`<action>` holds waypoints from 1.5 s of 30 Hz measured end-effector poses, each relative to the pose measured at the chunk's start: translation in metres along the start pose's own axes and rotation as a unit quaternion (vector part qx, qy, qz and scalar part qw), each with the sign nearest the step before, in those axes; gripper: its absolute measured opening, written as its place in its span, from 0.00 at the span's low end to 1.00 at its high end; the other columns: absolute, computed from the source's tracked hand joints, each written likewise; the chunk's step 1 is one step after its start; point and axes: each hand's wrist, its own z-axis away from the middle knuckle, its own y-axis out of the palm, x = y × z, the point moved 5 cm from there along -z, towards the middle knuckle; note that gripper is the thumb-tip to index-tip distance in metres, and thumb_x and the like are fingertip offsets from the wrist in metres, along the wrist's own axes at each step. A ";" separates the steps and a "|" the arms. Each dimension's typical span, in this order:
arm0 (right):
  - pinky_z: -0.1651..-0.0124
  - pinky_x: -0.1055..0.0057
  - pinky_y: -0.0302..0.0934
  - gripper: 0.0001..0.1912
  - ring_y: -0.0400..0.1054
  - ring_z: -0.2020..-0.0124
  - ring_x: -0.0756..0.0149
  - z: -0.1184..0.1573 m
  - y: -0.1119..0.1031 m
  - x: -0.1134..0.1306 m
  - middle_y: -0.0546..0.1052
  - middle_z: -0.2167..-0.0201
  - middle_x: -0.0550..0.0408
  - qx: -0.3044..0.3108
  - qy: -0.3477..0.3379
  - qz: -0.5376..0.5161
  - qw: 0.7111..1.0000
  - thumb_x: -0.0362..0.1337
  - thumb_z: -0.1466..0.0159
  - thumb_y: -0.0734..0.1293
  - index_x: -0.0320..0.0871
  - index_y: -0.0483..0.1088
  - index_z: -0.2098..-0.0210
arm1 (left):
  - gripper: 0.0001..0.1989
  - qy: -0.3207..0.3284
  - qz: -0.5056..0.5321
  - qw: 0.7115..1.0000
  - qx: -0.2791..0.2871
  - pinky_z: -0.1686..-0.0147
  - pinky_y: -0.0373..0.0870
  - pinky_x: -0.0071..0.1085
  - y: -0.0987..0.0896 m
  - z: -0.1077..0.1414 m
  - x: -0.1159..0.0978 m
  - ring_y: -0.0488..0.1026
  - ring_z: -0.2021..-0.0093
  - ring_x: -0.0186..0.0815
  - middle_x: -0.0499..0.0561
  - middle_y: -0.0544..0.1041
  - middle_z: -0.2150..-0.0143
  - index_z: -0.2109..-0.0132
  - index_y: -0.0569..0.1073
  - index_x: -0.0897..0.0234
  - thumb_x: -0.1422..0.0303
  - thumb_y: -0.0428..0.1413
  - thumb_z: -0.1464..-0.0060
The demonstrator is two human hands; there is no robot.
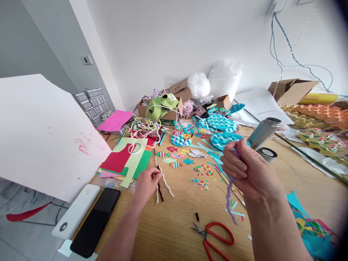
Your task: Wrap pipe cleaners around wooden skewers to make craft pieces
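Note:
My right hand (241,168) is closed round a purple yarn strand (230,197), raised above the table, with the strand's lower end hanging free. My left hand (148,181) is low over the table, its thumb and forefinger together at the dark brown yarn (160,190). White yarn strands (166,183) lie beside the brown one. It is too small to tell whether the left fingertips grip the yarn. Red-handled scissors (205,233) lie on the table between my forearms. A short dark yarn scrap (197,216) is above them.
Coloured paper sheets (116,159), a black phone (95,221) and a white device (76,212) are at left. Paper fish (176,156) and confetti (202,170) lie mid-table. A metal flask (264,132) stands behind my right hand. Yarn (144,128) and boxes (178,108) are at the back.

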 end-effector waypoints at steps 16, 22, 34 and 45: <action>0.81 0.81 0.53 0.15 0.61 0.80 0.77 0.000 0.008 -0.016 0.72 0.76 0.56 0.060 0.096 0.091 0.989 0.35 0.39 0.67 0.42 0.69 0.52 | 0.07 -0.014 -0.139 0.988 -0.060 0.62 0.65 0.34 0.032 -0.038 0.006 0.73 0.64 0.41 0.56 0.76 0.72 0.75 0.74 0.66 0.74 0.54 0.52; 0.82 0.78 0.59 0.12 0.67 0.75 0.70 -0.006 0.019 -0.041 0.73 0.72 0.54 0.078 0.076 0.141 0.984 0.43 0.42 0.70 0.42 0.67 0.66 | 0.14 0.090 0.098 0.988 -0.083 0.73 0.65 0.25 0.005 -0.030 -0.049 0.70 0.73 0.31 0.48 0.74 0.74 0.70 0.71 0.65 0.61 0.50 0.43; 0.70 0.74 0.54 0.18 0.60 0.73 0.72 -0.005 0.031 -0.048 0.69 0.75 0.57 0.110 0.050 0.226 0.967 0.49 0.44 0.70 0.39 0.67 0.71 | 0.09 0.091 0.504 0.857 -0.052 0.75 0.61 0.23 0.012 -0.029 -0.108 0.63 0.76 0.27 0.45 0.70 0.76 0.70 0.73 0.65 0.63 0.60 0.51; 0.70 0.73 0.53 0.16 0.59 0.72 0.70 -0.011 0.019 -0.030 0.69 0.73 0.57 0.020 -0.038 0.240 0.970 0.48 0.45 0.71 0.41 0.70 0.72 | 0.08 0.015 0.602 0.796 0.058 0.81 0.54 0.20 0.017 -0.034 -0.107 0.60 0.80 0.22 0.48 0.75 0.75 0.70 0.77 0.66 0.67 0.65 0.58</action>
